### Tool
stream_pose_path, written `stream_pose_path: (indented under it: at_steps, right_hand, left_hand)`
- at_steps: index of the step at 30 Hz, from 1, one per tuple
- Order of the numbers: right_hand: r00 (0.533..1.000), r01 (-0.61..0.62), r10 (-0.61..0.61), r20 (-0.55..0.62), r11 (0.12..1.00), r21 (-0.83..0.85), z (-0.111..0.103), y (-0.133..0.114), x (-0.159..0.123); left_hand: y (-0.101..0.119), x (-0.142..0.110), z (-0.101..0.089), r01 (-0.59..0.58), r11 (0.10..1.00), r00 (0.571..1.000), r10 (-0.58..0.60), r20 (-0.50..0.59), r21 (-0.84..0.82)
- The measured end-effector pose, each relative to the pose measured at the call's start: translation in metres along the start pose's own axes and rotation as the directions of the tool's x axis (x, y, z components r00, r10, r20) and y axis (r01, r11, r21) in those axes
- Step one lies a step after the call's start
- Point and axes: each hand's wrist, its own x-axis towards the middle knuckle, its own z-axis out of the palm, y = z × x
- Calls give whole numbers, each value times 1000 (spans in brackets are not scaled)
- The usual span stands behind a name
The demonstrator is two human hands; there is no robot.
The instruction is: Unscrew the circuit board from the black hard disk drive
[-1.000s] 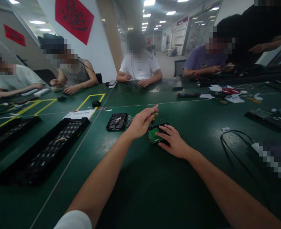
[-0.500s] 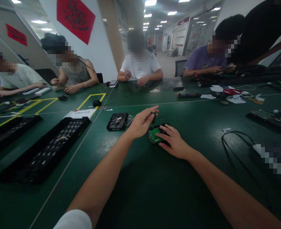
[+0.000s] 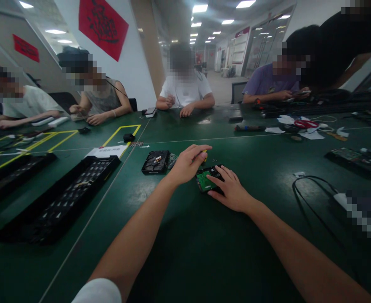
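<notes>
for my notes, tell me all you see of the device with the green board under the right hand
The device is boxy, with a green circuit board in a black body of unclear material. It lies board up on the table, askew. The right hand, spread open, rests over its right side, hiding part. Whether the yellow tool in the left hand touches it is unclear.

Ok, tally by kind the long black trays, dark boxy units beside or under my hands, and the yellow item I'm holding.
Long black trays: 2
Dark boxy units, one with a green circuit board: 2
Yellow item in the left grip: 1
Total: 5
</notes>
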Motion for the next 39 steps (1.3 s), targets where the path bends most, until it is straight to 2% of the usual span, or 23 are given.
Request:
stream_pose_path:
  at_steps: [5,10,15,19,22,30,36,39]
  right_hand:
    - [998,-47,49,26,997,-59,-5,-4,3]
    - [997,-59,62,51,996,-63,-8,-4,7]
    - [996,-56,58,68,998,-27,-3,1,6]
    - [996,-54,54,72,999,-9,-3,3,6]
    - [996,-52,52,79,999,-6,-4,3,6]
    - [996,-46,46,82,999,-3,-3,4,5]
    - [997,-32,33,65,999,-10,-2,4,5]
    - [998,-28,28,62,1000,-11,-1,5,5]
  left_hand:
    - [-8,-2,2,34,992,999,-35,0,-118]
    - [-9,-3,6,94,991,992,-102,-77,-92]
    - [-10,-3,9,88,993,988,-97,-118,-77]
    - [-5,-2,4,45,999,995,-42,-93,27]
    - [0,-2,1,36,999,998,-35,-51,32]
    - [-15,-6,3,107,975,994,-102,37,-194]
    - [-17,-5,4,85,996,995,-84,-54,1]
    - [-13,-4,3,55,997,997,-53,-50,54]
